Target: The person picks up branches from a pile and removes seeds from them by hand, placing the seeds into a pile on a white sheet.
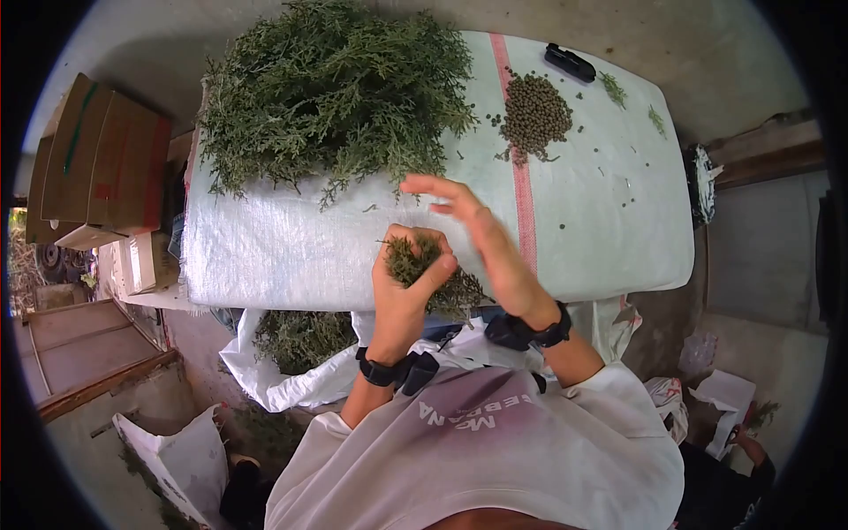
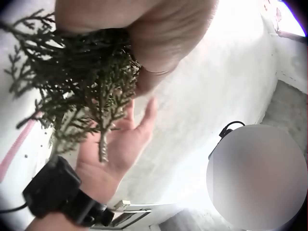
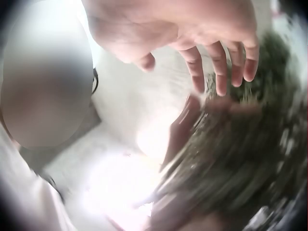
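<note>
In the head view my left hand (image 1: pixel 406 278) grips a bunch of green conifer sprigs (image 1: pixel 411 261) above the near edge of the white sack surface (image 1: pixel 291 256). The sprigs (image 2: pixel 82 77) hang below the curled fingers in the left wrist view. My right hand (image 1: pixel 486 243) is raised beside the bunch, its fingers extended and holding nothing; the right wrist view shows this hand (image 3: pixel 192 29) with spread fingers over the blurred greenery (image 3: pixel 226 144). Beyond both hands lies a large heap of conifer branches (image 1: pixel 327 97).
A pile of small round brown seeds or cones (image 1: pixel 536 117) lies right of the heap, near a black object (image 1: pixel 570 63) and small sprigs (image 1: pixel 613 90). Cardboard boxes (image 1: pixel 106 159) stand at left. An open white bag (image 1: pixel 291 384) with greenery is below the near edge. Another person's arm (image 1: pixel 753 450) shows lower right.
</note>
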A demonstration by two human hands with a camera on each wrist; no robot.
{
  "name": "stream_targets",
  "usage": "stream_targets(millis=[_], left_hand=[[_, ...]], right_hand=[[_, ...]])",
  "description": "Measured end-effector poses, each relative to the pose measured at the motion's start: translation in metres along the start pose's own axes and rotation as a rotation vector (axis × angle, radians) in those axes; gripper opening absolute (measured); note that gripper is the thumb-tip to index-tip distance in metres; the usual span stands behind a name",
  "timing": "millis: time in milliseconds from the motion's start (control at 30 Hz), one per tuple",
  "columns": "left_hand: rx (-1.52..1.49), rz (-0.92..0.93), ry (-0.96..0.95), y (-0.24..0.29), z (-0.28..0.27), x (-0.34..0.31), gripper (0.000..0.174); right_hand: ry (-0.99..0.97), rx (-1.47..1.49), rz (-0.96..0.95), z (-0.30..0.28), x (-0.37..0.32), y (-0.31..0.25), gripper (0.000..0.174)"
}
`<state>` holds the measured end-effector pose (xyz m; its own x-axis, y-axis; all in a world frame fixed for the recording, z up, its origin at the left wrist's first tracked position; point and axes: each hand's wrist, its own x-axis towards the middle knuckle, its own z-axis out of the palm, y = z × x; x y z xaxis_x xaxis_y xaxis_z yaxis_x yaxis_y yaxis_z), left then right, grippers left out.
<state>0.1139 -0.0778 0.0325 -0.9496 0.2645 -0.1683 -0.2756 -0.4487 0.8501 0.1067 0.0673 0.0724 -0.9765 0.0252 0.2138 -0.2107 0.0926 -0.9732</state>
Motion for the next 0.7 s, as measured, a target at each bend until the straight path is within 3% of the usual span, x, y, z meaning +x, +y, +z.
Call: stream_targets(millis=[67,133,167,267,300,433,500,600,700], left_hand=[[-0.090,0.024,-0.126,-0.003,-0.011,0.001,0.036],[-0.124,0.024,-0.139,0.002,-0.007,-0.004,0.036],[-0.157,0.033,-0.162,0.005,-0.002,-0.004,0.036],[-0.167,0.013,-0.216,0.004,-0.002,-0.003,0.034],[-0.145,-0.015,-0.232,0.002,-0.005,-0.003,0.033],[-0.017,-0.092,-0.174,0.007,-0.001,0.004,0.027],[0.038,-0.136,-0.152,0.006,0.002,0.011,0.025],[-0.069,-0.121,-0.097,-0.008,0.007,0.022,0.015],[-0.270,-0.204,-0.076,-0.001,0.028,0.022,0.017]], right_hand=[[-0.097,-0.171,-0.078,-0.019,0.021,-0.010,0.053],[0.210,-0.642,0.099,-0.025,0.035,-0.019,0.042],[0.212,-0.642,0.097,-0.028,0.046,-0.012,0.042],[0.160,-0.801,-0.173,-0.039,0.073,0.015,0.036],[0.160,-0.803,-0.180,-0.041,0.072,0.016,0.036],[0.203,-0.572,-0.078,-0.037,0.047,0.003,0.028],[0.332,-0.416,-0.036,-0.043,0.021,-0.001,0.024],[0.459,-0.228,0.040,-0.044,-0.014,-0.004,0.020],[0.566,0.010,0.122,-0.040,-0.040,0.000,0.017]])
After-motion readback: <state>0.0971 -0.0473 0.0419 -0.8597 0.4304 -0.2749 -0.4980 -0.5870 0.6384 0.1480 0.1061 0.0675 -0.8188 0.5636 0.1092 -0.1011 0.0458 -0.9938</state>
